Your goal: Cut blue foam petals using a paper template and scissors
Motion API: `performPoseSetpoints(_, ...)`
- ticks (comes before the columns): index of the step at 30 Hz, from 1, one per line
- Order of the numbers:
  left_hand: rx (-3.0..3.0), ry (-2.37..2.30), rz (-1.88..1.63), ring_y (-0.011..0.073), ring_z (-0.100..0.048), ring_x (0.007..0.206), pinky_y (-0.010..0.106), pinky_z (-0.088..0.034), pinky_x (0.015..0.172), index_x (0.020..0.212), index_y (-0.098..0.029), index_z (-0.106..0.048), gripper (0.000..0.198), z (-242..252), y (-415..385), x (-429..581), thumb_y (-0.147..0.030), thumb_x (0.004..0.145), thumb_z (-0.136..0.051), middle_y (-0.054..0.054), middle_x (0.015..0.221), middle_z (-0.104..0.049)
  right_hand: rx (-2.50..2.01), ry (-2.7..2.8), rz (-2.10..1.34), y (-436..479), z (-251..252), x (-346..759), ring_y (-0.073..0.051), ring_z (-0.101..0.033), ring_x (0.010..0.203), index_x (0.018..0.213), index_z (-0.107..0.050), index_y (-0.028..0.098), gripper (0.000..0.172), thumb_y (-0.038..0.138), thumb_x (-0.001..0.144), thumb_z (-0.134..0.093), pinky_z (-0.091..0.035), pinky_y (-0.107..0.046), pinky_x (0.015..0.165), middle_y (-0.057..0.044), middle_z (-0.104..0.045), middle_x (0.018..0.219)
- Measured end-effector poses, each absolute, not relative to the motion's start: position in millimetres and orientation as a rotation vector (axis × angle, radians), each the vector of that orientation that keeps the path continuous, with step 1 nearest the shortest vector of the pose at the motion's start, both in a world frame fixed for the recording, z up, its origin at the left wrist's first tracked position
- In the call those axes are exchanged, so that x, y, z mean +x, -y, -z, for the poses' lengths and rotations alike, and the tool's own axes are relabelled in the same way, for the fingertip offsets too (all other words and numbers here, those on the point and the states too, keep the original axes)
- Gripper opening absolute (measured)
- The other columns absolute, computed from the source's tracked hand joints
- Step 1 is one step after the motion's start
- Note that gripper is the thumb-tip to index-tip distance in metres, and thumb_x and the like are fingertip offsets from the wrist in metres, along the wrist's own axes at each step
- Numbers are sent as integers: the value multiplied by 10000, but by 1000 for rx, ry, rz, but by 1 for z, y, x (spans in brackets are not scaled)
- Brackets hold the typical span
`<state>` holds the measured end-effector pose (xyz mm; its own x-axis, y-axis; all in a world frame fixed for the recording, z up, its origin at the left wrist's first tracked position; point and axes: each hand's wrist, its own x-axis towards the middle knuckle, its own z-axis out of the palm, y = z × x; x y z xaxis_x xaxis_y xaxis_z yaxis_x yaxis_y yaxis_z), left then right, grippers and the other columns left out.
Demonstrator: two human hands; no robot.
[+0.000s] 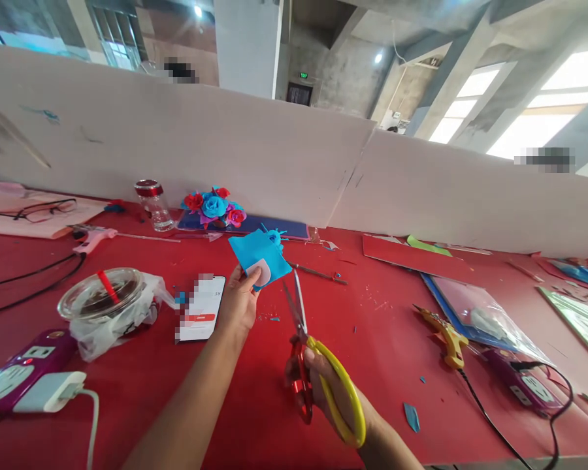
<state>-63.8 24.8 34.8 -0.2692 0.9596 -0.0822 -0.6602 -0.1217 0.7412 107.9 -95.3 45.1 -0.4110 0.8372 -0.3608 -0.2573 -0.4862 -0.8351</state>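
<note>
My left hand point(238, 303) pinches a blue foam sheet point(257, 256) with a pale rounded patch at its lower edge, holding it up above the red table point(372, 339). My right hand point(323, 391) grips scissors point(306, 352) with one red and one yellow handle. The blades are slightly apart and point up toward the sheet, just right of it and not touching it. A phone point(203, 307) lies flat just left of my left hand.
A lidded drink cup in a plastic bag point(108, 303), a power strip point(14, 375) and charger lie left. A yellow glue gun point(445, 336), plastic sleeve, second power strip and cables lie right. Paper flowers point(214, 207), a jar, a pink glue gun and white partition boards stand behind.
</note>
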Motion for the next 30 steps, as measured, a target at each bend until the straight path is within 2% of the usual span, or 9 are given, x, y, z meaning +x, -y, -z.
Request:
performPoseSetpoints(5,457,-820,-1633,146,-613,1011,287,-438,898,948,-263,-627,378,-38,-18,-56,-235,604,-782,-17,1004,-696,-1095,1088,-1909,82,-49,97,-89,-476,519,1012,-485,244,438,599,781,-594,-359,-180,375,29,-518,754)
performPoseSetpoints(10,461,-942,-1682,159,-630,897,328,-451,849,907,-247,-602,329,-35,-12,-44,-217,612,-744,-16,893,-691,-1173,1093,-1859,69,-43,89,-78,-483,471,883,-460,228,405,619,812,-538,-392,-182,391,49,-517,676)
performPoseSetpoints(14,420,-985,-1724,160,-623,872,344,-464,831,880,-252,-586,299,-37,-11,-43,-194,618,-721,-16,885,-675,-1186,1076,-1840,61,-39,82,-62,-459,409,889,-448,237,389,603,810,-553,-390,-177,371,70,-524,645)
performPoseSetpoints(19,331,-897,-1688,149,-609,868,377,-481,844,860,-253,-579,279,-41,-9,-45,-176,625,-708,-24,886,-661,-1183,1171,-1849,59,-44,76,-77,-391,328,885,-421,243,390,623,834,-486,-298,-169,269,95,-441,532)
performPoseSetpoints(27,306,-853,-1738,144,-617,837,329,-506,772,947,-257,-606,357,-42,-9,-41,-184,614,-713,-12,914,-656,-1155,1165,-1798,62,-39,79,-55,-375,397,909,-449,242,358,586,838,-521,-302,-155,298,74,-461,634)
performPoseSetpoints(30,332,-871,-1752,131,-615,811,306,-506,759,929,-252,-602,325,-42,-9,-41,-180,626,-694,-18,895,-653,-1169,1125,-1812,62,-36,79,-47,-371,408,930,-463,249,366,592,825,-537,-298,-150,303,71,-460,673)
